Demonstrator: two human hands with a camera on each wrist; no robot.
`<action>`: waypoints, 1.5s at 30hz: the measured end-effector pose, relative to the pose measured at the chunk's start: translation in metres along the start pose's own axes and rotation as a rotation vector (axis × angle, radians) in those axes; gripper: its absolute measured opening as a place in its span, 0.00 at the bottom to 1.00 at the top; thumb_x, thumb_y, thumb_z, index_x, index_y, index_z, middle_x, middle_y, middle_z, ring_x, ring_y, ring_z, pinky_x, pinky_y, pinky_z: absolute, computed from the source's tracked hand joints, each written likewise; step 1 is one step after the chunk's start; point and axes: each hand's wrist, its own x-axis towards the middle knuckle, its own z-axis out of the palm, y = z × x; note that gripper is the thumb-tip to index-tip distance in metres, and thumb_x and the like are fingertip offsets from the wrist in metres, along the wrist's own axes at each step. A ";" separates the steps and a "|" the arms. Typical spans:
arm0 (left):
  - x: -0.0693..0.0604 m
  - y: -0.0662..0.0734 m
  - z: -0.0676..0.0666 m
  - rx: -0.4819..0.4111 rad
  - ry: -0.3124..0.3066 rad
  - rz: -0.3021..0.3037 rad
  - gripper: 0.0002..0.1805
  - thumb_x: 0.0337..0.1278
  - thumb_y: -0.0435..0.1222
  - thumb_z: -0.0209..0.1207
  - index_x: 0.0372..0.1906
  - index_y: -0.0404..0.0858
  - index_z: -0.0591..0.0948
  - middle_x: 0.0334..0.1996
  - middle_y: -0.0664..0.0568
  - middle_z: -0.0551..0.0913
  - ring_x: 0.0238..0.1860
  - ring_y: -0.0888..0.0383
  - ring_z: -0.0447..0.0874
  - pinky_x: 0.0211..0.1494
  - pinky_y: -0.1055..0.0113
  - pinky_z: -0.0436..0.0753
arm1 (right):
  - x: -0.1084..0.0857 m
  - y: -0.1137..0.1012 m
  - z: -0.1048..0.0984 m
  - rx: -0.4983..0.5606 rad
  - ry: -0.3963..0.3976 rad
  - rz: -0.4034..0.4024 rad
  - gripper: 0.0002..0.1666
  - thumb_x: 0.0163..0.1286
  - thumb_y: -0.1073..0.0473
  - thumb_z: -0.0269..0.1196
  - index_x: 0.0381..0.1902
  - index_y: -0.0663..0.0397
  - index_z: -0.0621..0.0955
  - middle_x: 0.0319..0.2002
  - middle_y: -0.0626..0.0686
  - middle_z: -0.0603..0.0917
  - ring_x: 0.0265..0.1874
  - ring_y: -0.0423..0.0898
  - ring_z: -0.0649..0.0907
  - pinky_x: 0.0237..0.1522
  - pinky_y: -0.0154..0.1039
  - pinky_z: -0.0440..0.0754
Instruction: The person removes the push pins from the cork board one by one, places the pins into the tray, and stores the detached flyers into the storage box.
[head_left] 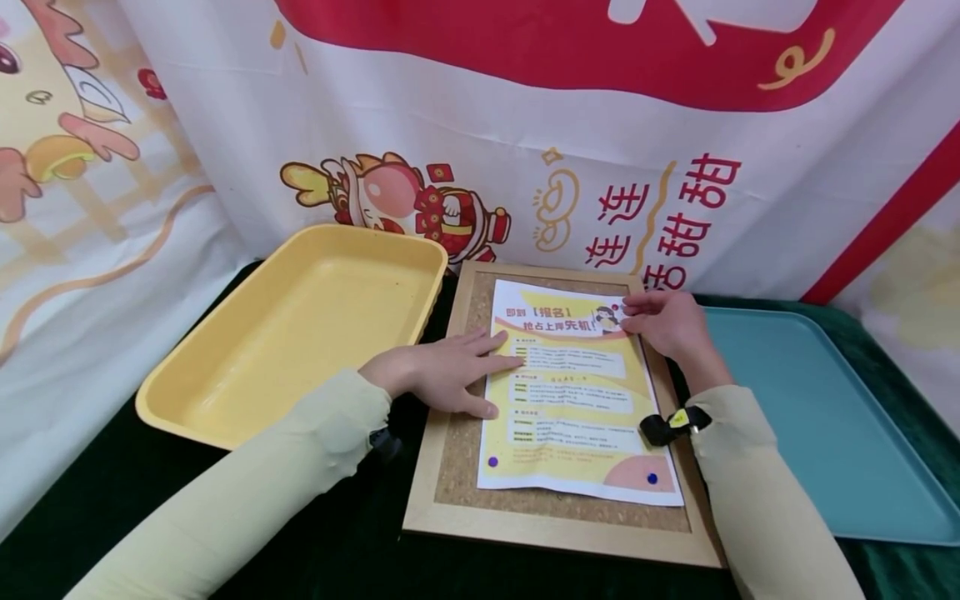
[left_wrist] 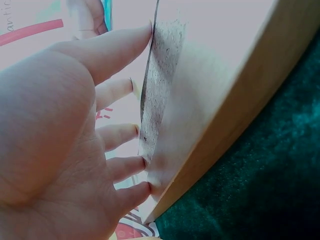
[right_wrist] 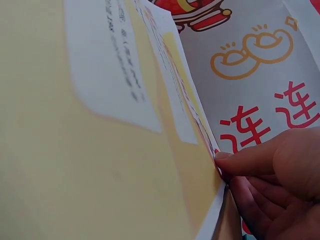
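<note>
A yellow and white printed sheet (head_left: 570, 392) lies on a wood-framed cork board (head_left: 457, 467). Two blue pushpins sit in its lower corners, a left pin (head_left: 492, 462) and a right pin (head_left: 652, 478). My left hand (head_left: 453, 371) rests with spread fingers on the sheet's left edge; in the left wrist view its fingers (left_wrist: 122, 132) reach across the board's side. At the upper right edge of the sheet, my right hand (head_left: 663, 325) pinches the paper between thumb and curled fingers, as the right wrist view shows. Whether a pin is under that thumb (right_wrist: 245, 160) is hidden.
A yellow tray (head_left: 300, 333) stands left of the board, and a flat blue-green tray (head_left: 832, 425) lies to its right. Dark green cloth (head_left: 330, 533) covers the table. Behind hangs a printed white and red banner (head_left: 480, 117).
</note>
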 end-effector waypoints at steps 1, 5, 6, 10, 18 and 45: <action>0.000 0.000 0.000 -0.001 0.001 -0.002 0.44 0.75 0.57 0.59 0.87 0.56 0.55 0.89 0.47 0.41 0.89 0.41 0.32 0.89 0.43 0.44 | 0.001 -0.001 0.000 -0.010 0.001 -0.001 0.24 0.75 0.57 0.69 0.67 0.53 0.84 0.60 0.61 0.87 0.60 0.58 0.80 0.66 0.56 0.80; 0.000 0.001 0.000 0.000 -0.002 -0.006 0.44 0.75 0.58 0.60 0.87 0.56 0.55 0.89 0.47 0.41 0.89 0.40 0.32 0.90 0.43 0.44 | 0.005 -0.003 0.000 -0.042 0.002 0.005 0.23 0.75 0.55 0.70 0.65 0.53 0.85 0.59 0.61 0.87 0.60 0.58 0.79 0.65 0.56 0.80; -0.001 0.001 0.000 0.002 -0.002 -0.005 0.44 0.75 0.57 0.60 0.87 0.56 0.55 0.89 0.47 0.41 0.89 0.41 0.32 0.90 0.43 0.44 | 0.006 -0.004 0.000 -0.050 0.004 0.008 0.23 0.75 0.55 0.70 0.65 0.52 0.85 0.59 0.61 0.87 0.60 0.58 0.78 0.64 0.55 0.80; 0.000 0.001 0.000 0.008 -0.003 0.007 0.44 0.75 0.57 0.59 0.87 0.55 0.55 0.89 0.48 0.42 0.89 0.40 0.32 0.90 0.43 0.44 | 0.009 -0.005 0.000 -0.075 0.010 0.019 0.23 0.74 0.53 0.71 0.63 0.52 0.86 0.57 0.61 0.87 0.58 0.57 0.77 0.55 0.50 0.80; 0.000 -0.002 0.000 0.013 -0.005 0.017 0.44 0.76 0.58 0.58 0.87 0.54 0.54 0.89 0.50 0.42 0.89 0.39 0.32 0.89 0.42 0.43 | 0.014 -0.012 0.005 -0.075 0.010 0.024 0.18 0.77 0.55 0.68 0.60 0.52 0.89 0.60 0.61 0.84 0.60 0.57 0.76 0.55 0.48 0.77; -0.001 0.001 0.000 0.008 -0.009 0.006 0.44 0.75 0.58 0.58 0.87 0.55 0.54 0.89 0.51 0.40 0.89 0.39 0.30 0.89 0.42 0.43 | 0.020 -0.009 0.008 -0.107 0.043 -0.010 0.13 0.77 0.55 0.67 0.51 0.56 0.92 0.57 0.63 0.85 0.59 0.59 0.74 0.55 0.51 0.73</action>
